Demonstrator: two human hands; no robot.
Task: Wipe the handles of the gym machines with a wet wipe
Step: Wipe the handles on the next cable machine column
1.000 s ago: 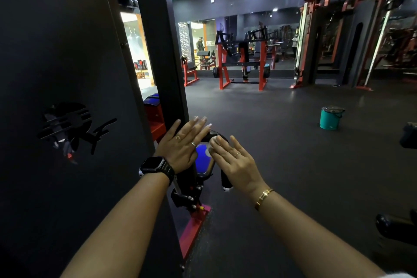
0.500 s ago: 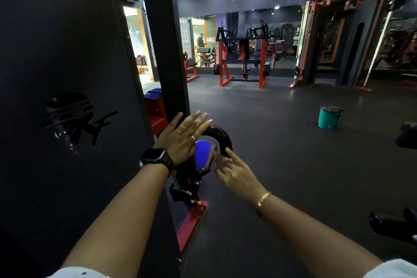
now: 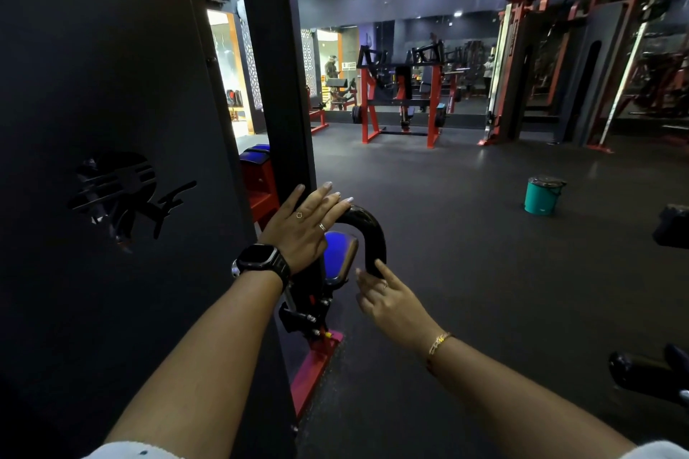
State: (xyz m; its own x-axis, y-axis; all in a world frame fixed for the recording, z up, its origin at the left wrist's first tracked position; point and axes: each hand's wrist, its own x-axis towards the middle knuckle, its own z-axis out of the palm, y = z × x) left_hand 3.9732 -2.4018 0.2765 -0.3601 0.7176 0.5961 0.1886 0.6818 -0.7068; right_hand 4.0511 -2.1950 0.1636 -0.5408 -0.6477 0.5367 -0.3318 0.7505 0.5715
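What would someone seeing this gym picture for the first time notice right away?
Two bare forearms reach in from the bottom: the left hand, with a dark smartwatch on its wrist, lies flat on top of a curved black handle, while the right hand touches the handle's lower end with its fingertips. A big black panel fills the left side. Across the dark floor, a teal bucket stands alone at right, with red-framed machines behind.

a teal bucket [image 3: 542, 196] stands on the dark floor [image 3: 466, 253] — well apart from a red rack [image 3: 400, 101].

right hand [image 3: 391, 300] slid down curved handle [image 3: 369, 231], lower end
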